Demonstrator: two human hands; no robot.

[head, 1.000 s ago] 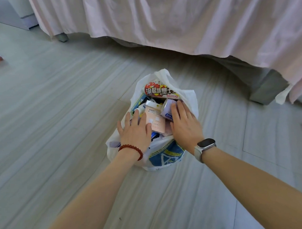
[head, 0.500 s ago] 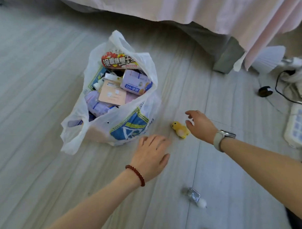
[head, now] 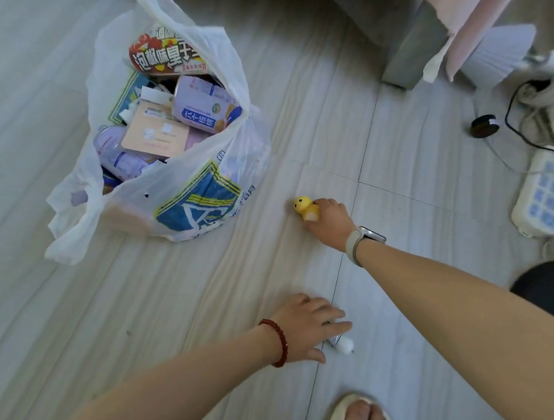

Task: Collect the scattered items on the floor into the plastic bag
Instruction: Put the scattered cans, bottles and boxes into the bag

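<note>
Both hands have left the bag's mouth since 1 second ago and dropped to the floor. At left I see the plastic bag (head: 187, 194) standing open, packed with snack packets. My left hand (head: 308, 326) lies flat, fingers straight, over a small foil-wrapped item (head: 341, 342), likely to pin it. Farther right, my right hand (head: 331, 222), wrist bent down, clamps the yellow duck toy (head: 305, 207).

Small tube (head: 340, 342) half hidden under left hand (head: 305, 326)
</note>
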